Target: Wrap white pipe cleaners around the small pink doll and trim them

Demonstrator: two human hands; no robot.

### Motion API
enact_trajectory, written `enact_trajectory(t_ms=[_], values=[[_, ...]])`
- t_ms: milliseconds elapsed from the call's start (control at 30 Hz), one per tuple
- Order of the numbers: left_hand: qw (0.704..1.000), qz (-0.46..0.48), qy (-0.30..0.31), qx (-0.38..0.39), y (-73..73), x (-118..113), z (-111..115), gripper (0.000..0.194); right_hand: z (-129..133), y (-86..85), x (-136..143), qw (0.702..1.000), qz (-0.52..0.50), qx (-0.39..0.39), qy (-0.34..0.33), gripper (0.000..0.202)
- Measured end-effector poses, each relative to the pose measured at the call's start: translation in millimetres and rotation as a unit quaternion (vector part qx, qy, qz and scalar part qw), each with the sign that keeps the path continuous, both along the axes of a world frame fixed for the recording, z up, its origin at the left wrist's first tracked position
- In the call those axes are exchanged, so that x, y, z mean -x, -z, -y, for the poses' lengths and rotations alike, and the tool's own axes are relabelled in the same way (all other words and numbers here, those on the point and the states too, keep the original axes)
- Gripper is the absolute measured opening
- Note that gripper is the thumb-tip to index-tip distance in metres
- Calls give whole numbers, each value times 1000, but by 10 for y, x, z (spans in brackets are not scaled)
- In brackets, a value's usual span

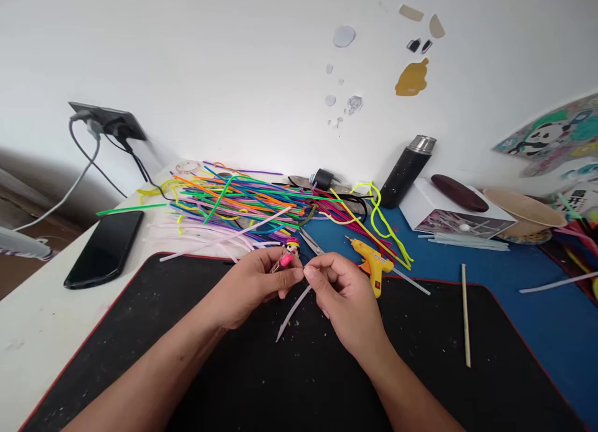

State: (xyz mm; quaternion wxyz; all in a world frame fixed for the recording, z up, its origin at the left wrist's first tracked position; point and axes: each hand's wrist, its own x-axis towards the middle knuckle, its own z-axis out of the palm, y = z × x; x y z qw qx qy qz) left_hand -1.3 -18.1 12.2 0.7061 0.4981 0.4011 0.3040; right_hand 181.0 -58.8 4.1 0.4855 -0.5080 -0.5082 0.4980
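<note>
My left hand (pixel 261 276) is closed around a small pink-topped stick (pixel 283 262) with dark print on its side. Just beyond those fingers shows a little figure (pixel 293 245) with a pink cap; whether the hand touches it I cannot tell. My right hand (pixel 343 288) pinches with thumb and forefinger at the upper end of a white pipe cleaner (pixel 292 315), which hangs slanting down over the black mat (pixel 261 376). The fingertips of both hands nearly meet, hiding what lies between them. Scissors (pixel 311 240) and a yellow glue gun (pixel 374 264) lie right behind the hands.
Many coloured pipe cleaners (pixel 233 198) are heaped along the wall. A black phone (pixel 105 248) lies on the left, a wooden stick (pixel 466 316) on the right. Toward the back right stand a black thermos (pixel 406 173), a white box (pixel 427 201) and a bowl (pixel 526 207).
</note>
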Motion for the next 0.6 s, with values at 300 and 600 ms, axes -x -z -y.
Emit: enact_trajectory(t_ms=[300, 600], values=[[999, 17, -6, -49, -1, -24, 13, 32, -15, -53, 2, 995, -89, 40, -3, 37], [997, 21, -22, -64, 39, -17, 19, 29, -7, -51, 19, 995, -90, 50, -9, 37]])
